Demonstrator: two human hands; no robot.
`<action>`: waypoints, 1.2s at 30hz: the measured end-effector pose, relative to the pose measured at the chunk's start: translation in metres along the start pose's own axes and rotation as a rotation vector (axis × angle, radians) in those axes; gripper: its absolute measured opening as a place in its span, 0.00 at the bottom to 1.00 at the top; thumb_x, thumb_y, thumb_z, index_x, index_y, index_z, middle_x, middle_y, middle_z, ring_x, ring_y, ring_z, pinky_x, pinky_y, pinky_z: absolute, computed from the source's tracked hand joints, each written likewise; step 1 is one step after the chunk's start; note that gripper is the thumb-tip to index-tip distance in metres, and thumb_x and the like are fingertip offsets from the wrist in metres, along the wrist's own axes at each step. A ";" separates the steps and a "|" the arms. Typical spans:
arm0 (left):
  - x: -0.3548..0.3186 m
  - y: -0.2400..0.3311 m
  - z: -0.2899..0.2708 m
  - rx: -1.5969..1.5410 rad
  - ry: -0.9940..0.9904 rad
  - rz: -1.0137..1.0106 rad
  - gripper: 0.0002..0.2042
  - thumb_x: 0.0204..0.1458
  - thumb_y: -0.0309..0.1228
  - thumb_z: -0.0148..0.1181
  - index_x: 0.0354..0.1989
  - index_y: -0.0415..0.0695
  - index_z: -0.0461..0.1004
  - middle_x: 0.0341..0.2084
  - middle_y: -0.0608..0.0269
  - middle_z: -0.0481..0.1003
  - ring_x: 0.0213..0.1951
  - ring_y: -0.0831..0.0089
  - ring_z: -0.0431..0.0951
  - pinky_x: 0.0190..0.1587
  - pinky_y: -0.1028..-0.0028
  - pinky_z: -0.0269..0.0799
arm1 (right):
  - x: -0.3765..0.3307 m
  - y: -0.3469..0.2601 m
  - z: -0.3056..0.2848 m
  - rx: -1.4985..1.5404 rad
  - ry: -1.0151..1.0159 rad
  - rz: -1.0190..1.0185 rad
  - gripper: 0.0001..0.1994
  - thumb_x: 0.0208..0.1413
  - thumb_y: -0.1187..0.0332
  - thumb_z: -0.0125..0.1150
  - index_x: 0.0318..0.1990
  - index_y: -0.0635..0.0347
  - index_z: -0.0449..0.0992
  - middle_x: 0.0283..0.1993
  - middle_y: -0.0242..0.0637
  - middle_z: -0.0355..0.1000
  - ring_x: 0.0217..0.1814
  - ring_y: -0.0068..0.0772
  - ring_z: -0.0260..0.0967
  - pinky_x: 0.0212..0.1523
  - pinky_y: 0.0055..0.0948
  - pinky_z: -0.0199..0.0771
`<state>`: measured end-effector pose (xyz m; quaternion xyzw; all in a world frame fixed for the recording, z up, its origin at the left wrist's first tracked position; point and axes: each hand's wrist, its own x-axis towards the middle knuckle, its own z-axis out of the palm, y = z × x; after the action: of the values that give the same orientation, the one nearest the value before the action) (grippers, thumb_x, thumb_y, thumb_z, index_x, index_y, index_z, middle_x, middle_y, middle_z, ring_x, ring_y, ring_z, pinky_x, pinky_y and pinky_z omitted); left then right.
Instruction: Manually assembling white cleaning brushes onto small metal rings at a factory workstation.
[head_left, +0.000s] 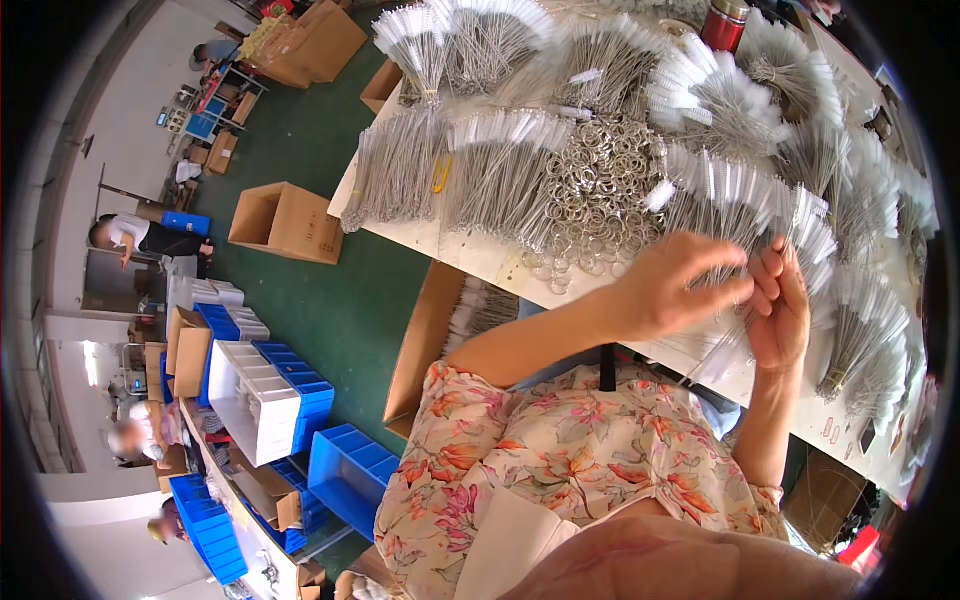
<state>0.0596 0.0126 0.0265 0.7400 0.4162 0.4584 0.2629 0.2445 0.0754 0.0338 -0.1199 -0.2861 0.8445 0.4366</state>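
Observation:
My left hand [692, 287] is raised over the table's near edge, its fingers curled and smeared by motion, so what they hold does not show. Just right of it is my right hand [782, 318], fingers bent together in a pinch. A thin, pale wire brush [718, 352] slants down from my right palm, blurred. Beyond my hands lies a row of wire brushes [715, 195] with white bristle ends and twisted metal stems. To the left of that row, a heap of metal rings [605, 170] spreads toward the edge.
More brush bundles [500, 150] cover the white table [480, 243]. A red flask [724, 25] stands at the back. Below the table is an open carton [425, 345] with brushes. Blue bins [350, 475], another carton [287, 222] and other people [135, 235] are at the left.

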 end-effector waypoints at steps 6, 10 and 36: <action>0.007 0.014 -0.023 -0.209 0.270 0.229 0.44 0.41 0.45 0.67 0.63 0.41 0.50 0.58 0.51 0.55 0.54 0.56 0.64 0.55 0.60 0.60 | -0.018 0.035 0.027 -1.106 -0.055 -0.038 0.08 0.59 0.70 0.50 0.35 0.66 0.71 0.25 0.23 0.63 0.27 0.15 0.57 0.28 0.16 0.57; -0.006 0.011 -0.008 -0.485 -0.053 0.096 0.41 0.41 0.44 0.68 0.61 0.43 0.53 0.54 0.54 0.59 0.50 0.62 0.67 0.52 0.65 0.62 | -0.030 0.024 0.029 -0.962 -0.083 0.102 0.08 0.59 0.69 0.51 0.33 0.65 0.70 0.25 0.24 0.63 0.26 0.14 0.55 0.27 0.16 0.56; -0.137 -0.039 0.013 0.264 0.224 -0.653 0.17 0.46 0.38 0.63 0.38 0.37 0.71 0.18 0.56 0.74 0.21 0.66 0.76 0.24 0.72 0.69 | -0.124 -0.008 -0.067 -2.479 -0.024 0.307 0.04 0.46 0.73 0.51 0.24 0.58 0.72 0.23 0.42 0.70 0.28 0.46 0.71 0.28 0.38 0.68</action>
<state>0.0249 -0.0850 -0.0727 0.5412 0.7121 0.3708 0.2501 0.3533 0.0041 -0.0215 -0.4747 -0.8755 0.0497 -0.0759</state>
